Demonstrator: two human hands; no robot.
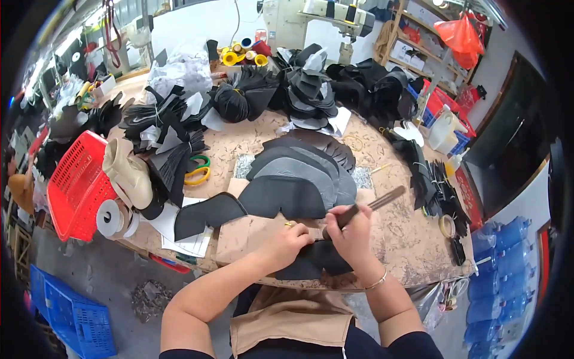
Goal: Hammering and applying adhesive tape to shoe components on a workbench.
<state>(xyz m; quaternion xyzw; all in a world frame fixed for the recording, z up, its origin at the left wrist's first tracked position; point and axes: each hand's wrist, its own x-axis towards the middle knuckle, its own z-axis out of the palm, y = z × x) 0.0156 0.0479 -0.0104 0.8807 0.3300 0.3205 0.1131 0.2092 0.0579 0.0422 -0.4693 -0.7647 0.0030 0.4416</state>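
Note:
A curved black shoe-upper piece [311, 261] lies at the table's near edge, under both my hands. My left hand [288, 244], with a ring on one finger, has its fingers bent and pressed together at the piece's upper edge. My right hand [351, 232] is closed round a long tool [385, 198] with a dark part in the grip and a narrow brownish-grey bar pointing up and right. Its lower end is hidden by the hand. Just beyond, a fanned stack of similar black pieces [284, 196] spreads across the board, and another black piece [206, 215] lies to its left.
Bundles of black pieces [239, 96] line the back. At left are a red basket [81, 185], a beige boot form [127, 173], a white spool [110, 218] and green-and-yellow-handled scissors [198, 170]. A tape roll [446, 225] lies right. A sewing machine [341, 21] stands behind.

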